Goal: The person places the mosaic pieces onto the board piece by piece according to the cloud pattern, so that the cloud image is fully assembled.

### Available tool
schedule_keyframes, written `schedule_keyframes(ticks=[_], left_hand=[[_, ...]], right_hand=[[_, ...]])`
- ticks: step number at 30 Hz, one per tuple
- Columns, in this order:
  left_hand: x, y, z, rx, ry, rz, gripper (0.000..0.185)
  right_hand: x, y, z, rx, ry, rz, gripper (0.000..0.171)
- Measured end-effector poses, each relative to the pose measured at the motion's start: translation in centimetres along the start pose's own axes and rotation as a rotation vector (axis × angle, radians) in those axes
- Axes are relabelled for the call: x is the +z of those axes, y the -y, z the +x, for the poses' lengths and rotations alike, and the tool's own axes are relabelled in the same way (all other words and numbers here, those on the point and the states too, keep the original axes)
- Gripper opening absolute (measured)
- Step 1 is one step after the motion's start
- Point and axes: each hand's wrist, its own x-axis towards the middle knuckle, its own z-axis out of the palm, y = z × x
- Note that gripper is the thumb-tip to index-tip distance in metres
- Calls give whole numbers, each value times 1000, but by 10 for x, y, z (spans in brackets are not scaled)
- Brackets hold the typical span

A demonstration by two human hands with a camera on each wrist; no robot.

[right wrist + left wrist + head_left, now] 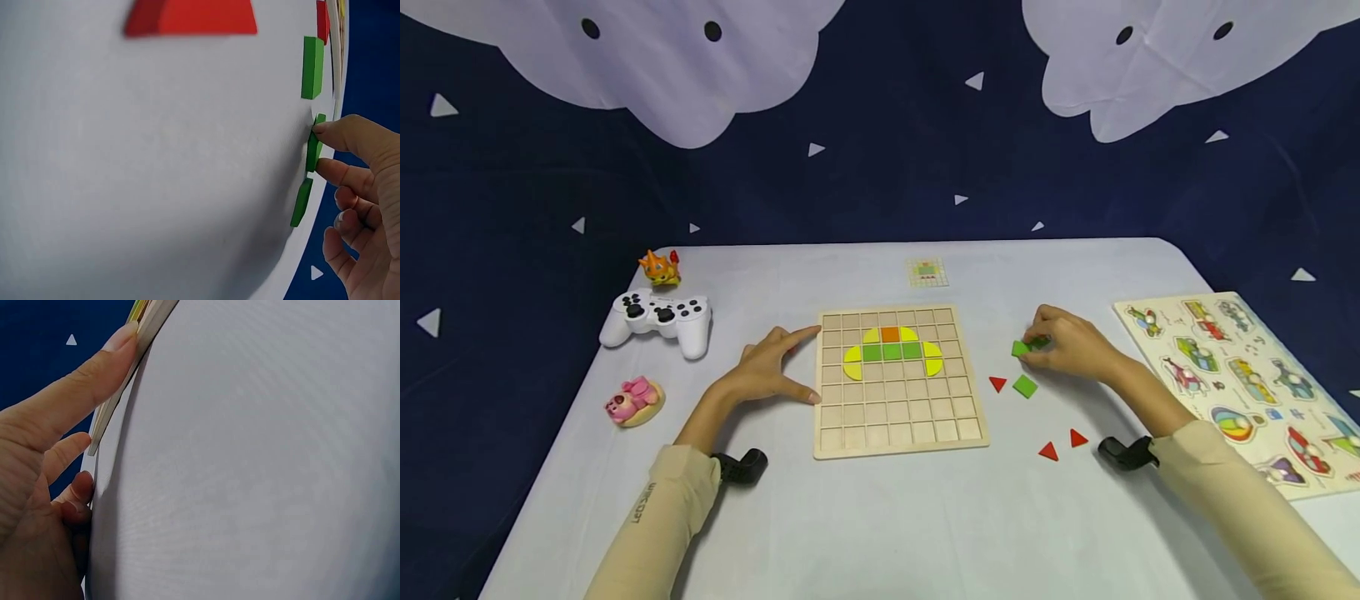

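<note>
Head view. My right hand [1071, 346] pinches a small green square tile [1021, 348] at the fingertips, on the table [880, 517] right of the wooden grid board [898, 421]. A second green tile [1025, 385] lies just near of it, and three red triangles [1048, 451] lie loose between board and sleeve. The board carries a patch of yellow, green and orange pieces [891, 350] in its far rows. My left hand [771, 367] rests at the board's left edge, fingers straight and apart, forefinger and thumb touching the frame. Left of it lie a white game controller [657, 317], an orange toy [659, 267] and a pink toy [632, 401]; a picture puzzle [1247, 379] at far right is cut off by the frame.

Left wrist view. My thumb [81, 381] presses the board edge [119, 394]; the grid itself is hidden.

Right wrist view. Thumb and forefinger [347, 134] clamp the green tile [312, 150] on edge; another green piece [301, 201] lies just beside it, a third [312, 67] farther off. A blurred red triangle [190, 17] is cut off at the top.
</note>
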Motion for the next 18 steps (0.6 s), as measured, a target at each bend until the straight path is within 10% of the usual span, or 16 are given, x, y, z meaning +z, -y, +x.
schedule_keyframes(ticks=[18], left_hand=[[1, 0, 2, -13, 1, -3, 112]], right_hand=[[6, 27, 18, -29, 5, 32, 21]])
